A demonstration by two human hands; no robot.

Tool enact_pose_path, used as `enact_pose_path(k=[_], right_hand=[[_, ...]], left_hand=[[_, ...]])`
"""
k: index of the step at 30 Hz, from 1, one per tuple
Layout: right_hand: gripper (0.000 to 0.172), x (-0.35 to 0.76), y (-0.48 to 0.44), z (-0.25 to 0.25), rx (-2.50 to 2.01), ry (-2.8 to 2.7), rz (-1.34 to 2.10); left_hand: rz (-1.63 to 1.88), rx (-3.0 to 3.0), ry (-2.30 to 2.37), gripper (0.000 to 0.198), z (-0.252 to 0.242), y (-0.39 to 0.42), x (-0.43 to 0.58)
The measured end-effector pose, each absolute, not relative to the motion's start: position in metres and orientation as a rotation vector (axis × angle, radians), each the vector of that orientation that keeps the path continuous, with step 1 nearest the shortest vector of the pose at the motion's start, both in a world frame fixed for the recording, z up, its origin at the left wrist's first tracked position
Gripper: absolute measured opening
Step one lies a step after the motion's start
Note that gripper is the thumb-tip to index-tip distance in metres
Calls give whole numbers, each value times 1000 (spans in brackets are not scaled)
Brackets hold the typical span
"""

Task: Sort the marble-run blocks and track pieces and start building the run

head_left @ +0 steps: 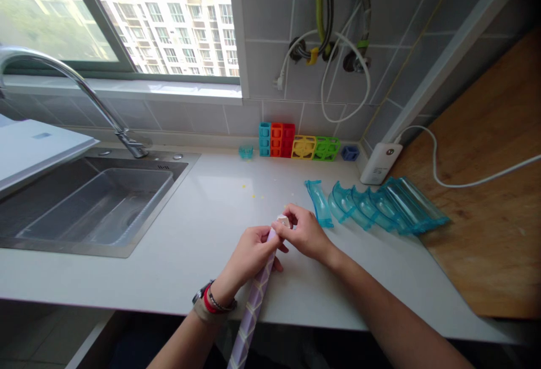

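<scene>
A long, narrow lilac roll [256,296] with pale crossing stripes slants up from the bottom edge over the counter's front. My left hand [253,249] is closed round its upper part, with the thumb pointing toward the tip. At that tip is a small white end piece [283,221], partly covered by fingers. My right hand [305,230] pinches this white end from the right. Just beyond my right hand lies a clear blue plastic trough [320,204], apart from the fingers. What the roll is made of, I cannot tell.
Several clear blue curved track pieces [363,205] lie at the right, by a wooden board [486,200] and a white power strip [381,163]. Coloured plastic blocks [282,139] line the wall. A sink [131,245] with a clear plastic tub [99,203] is at the left.
</scene>
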State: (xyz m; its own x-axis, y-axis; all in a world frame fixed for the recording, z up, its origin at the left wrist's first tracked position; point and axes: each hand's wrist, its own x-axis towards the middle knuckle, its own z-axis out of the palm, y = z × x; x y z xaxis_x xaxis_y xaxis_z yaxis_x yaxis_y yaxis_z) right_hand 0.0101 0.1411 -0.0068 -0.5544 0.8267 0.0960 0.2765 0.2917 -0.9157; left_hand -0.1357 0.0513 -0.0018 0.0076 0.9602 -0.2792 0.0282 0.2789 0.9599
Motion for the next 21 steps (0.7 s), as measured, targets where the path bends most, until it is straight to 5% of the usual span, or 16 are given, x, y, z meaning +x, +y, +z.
enact_pose_path(k=[9, 13, 21], right_hand=[[38, 18, 152, 2, -581, -1784, 1822], [47, 20, 156, -1, -480, -1739, 1828], [32, 23, 151, 0, -597, -1959, 1398]], left_hand=[[966, 852, 946, 37, 13, 49, -144], [981, 776, 917, 37, 13, 48, -143], [1027, 717, 920, 42, 10, 47, -139]])
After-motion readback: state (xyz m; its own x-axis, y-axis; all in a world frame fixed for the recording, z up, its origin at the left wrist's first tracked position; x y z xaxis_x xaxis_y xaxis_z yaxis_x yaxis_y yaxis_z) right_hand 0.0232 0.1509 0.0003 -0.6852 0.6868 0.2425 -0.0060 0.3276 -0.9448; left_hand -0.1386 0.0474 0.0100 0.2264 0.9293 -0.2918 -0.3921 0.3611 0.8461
